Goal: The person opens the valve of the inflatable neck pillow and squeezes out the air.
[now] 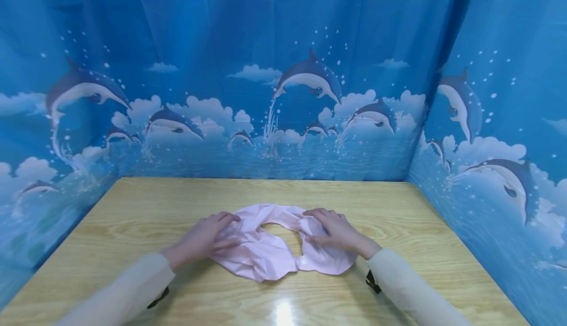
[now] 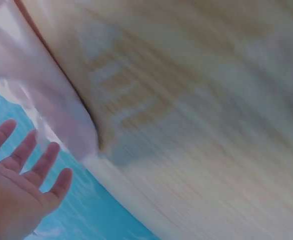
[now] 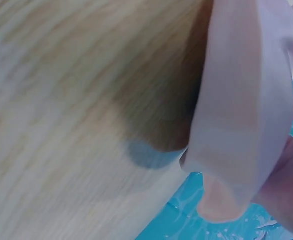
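A pale pink, ring-shaped cloth (image 1: pixel 270 257), bib-like with a round opening in its middle, lies rumpled on the table. Its two ends meet at a narrow join near the front. Over the cloth's left side rests my left hand (image 1: pixel 205 237), its fingers spread loosely; the left wrist view shows the fingers (image 2: pixel 44 162) apart, beside the cloth's edge (image 2: pixel 61 110). On the right side, my right hand (image 1: pixel 341 235) touches the cloth with relaxed fingers, thumb by the opening. A fold of cloth (image 3: pixel 246 100) hides much of that hand in the right wrist view.
The wood-grain table (image 1: pixel 177 198) extends around the cloth, its far edge meeting a blue dolphin-print curtain (image 1: pixel 212 60). Another curtain panel (image 1: pixel 500 134) stands along the right side. Light sleeves (image 1: pixel 133 286) cover both forearms, with dark straps below the wrists.
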Available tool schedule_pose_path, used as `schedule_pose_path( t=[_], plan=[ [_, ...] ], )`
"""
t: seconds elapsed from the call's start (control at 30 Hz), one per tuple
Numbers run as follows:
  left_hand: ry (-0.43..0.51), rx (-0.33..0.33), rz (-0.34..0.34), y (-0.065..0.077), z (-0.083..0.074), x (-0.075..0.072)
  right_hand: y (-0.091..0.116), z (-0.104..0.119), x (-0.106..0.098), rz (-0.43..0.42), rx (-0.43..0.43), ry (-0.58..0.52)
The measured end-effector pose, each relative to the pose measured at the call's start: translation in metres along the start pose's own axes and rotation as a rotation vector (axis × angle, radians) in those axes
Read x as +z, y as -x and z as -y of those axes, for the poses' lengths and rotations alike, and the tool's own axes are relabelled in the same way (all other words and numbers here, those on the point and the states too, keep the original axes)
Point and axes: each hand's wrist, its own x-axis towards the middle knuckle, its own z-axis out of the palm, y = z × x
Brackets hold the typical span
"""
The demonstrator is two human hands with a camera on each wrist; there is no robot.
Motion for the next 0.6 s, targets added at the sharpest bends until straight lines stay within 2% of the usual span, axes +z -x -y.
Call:
schedule_pose_path(
  t=[0.13,0.23,0.4,0.6],
  plan=[
    [-0.004,0.018,0.018,0.002,-0.011,0.006,0.002,-0.002,0.001,0.018,0.001,-0.002],
    [-0.05,0.014,0.021,0.004,-0.014,0.011,0.004,-0.003,0.003,0.032,-0.009,-0.014],
    [-0.085,-0.007,0.031,0.007,-0.013,0.014,0.005,-0.004,0.004,0.051,-0.008,-0.033],
    [-0.042,-0.017,0.113,0.006,-0.006,0.009,0.004,-0.003,0.0,0.05,0.021,-0.027]
  ],
)
